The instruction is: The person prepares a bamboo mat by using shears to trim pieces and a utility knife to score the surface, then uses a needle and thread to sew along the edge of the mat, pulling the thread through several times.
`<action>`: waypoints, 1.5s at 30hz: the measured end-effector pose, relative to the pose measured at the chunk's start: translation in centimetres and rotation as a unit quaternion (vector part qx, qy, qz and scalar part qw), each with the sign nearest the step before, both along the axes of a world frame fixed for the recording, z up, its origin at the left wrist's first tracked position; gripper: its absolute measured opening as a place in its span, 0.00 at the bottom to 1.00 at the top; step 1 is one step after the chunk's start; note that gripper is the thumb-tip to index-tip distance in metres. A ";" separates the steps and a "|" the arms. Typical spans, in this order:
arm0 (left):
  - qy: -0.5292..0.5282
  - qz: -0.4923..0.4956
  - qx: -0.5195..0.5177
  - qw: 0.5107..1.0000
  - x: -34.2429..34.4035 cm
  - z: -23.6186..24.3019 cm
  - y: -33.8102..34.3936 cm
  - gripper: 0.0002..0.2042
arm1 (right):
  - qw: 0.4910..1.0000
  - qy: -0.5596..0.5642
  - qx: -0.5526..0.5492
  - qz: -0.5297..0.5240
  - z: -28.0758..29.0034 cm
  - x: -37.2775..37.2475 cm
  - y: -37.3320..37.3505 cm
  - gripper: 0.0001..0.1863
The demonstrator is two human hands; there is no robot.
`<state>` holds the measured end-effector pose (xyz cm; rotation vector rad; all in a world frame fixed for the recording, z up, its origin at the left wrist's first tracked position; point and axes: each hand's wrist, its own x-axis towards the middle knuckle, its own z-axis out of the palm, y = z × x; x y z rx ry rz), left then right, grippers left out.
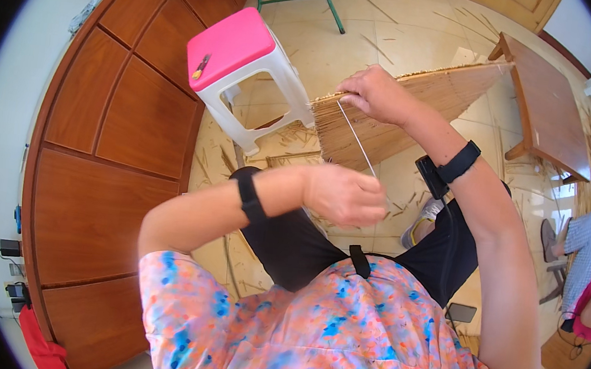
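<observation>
A flat panel of thin straw-coloured strips (419, 100) slants in front of me, with a rough, frayed upper edge. My right hand (380, 95) is closed over that edge near the panel's left corner, thumb on the near side. From just under those fingers a thin white cord (356, 136) runs taut, down and to the right. My left hand (348, 196) has its fingers closed on the cord's lower end, in front of my lap; it is slightly blurred.
A white stool with a pink top (231, 44) carries a small dark-handled tool (200, 66). Wooden cabinets (136, 121) line the left. Loose strips (378, 48) litter the tiled floor. A low wooden table (552, 103) stands at right; another person (584, 251) sits beyond it.
</observation>
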<state>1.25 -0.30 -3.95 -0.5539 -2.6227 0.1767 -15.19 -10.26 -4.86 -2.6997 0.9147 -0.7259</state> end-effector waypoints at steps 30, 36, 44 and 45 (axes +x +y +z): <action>0.326 0.604 0.508 0.521 11.0 2.7 10.5 0.07 | 0.995 0.028 -0.058 -0.072 0.9 2.9 2.5 0.08; 0.282 0.698 0.317 0.577 5.3 -4.6 1.7 0.21 | 0.996 0.008 -0.051 -0.069 0.7 2.8 4.2 0.09; 0.240 0.569 0.450 0.645 8.1 -3.7 5.2 0.05 | 0.996 -0.021 -0.049 -0.076 0.1 3.0 4.2 0.10; 0.271 0.526 0.416 0.690 7.9 -2.7 5.3 0.06 | 0.996 -0.010 -0.040 -0.083 0.3 3.2 4.3 0.10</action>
